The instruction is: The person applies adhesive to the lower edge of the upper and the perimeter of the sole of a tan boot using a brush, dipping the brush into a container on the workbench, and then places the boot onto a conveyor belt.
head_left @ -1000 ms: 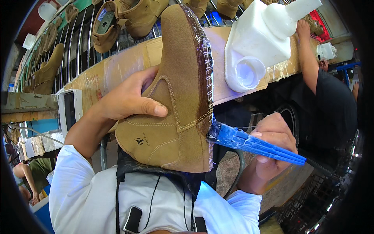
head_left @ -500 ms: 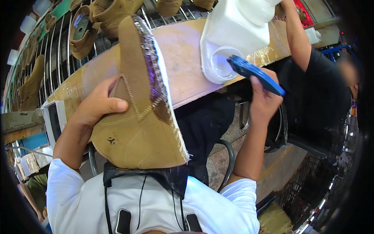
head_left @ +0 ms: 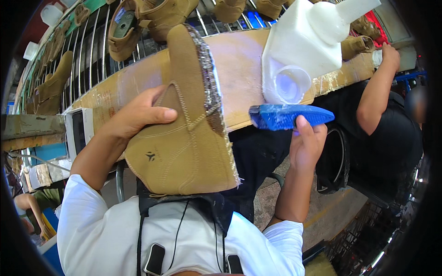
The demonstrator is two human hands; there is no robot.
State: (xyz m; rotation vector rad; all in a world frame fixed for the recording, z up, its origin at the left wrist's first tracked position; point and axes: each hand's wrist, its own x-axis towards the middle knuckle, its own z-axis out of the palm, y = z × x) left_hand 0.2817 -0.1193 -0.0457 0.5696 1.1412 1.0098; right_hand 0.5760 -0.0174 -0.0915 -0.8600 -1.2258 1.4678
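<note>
My left hand [head_left: 143, 114] grips a tan suede boot [head_left: 184, 154] by its side, thumb on top and the other fingers partly hidden behind it. The boot is tilted with its underside edge facing right. A dark, shiny wet band [head_left: 206, 69] runs along the upper part of that edge, and pale frayed fibres line the lower part. In my right hand [head_left: 307, 146], thumb and fingers hold a blue brush [head_left: 294, 117], its wet bristle end pointing left toward the boot without touching it. Just above the brush stands a white plastic container [head_left: 299, 48] with a round, cup-like opening [head_left: 291, 87].
A cardboard-covered board [head_left: 237, 60] lies ahead of me. Behind it, several tan boots [head_left: 123, 30] stand on a rack of metal bars [head_left: 90, 60]. At the right, a person in black [head_left: 380, 152] reaches an arm toward more tan boots [head_left: 357, 46].
The brush has come away from the container's opening, moved nearer me and swung level, bristles toward the boot. The boot stays in my left hand; the whole view has shifted somewhat.
</note>
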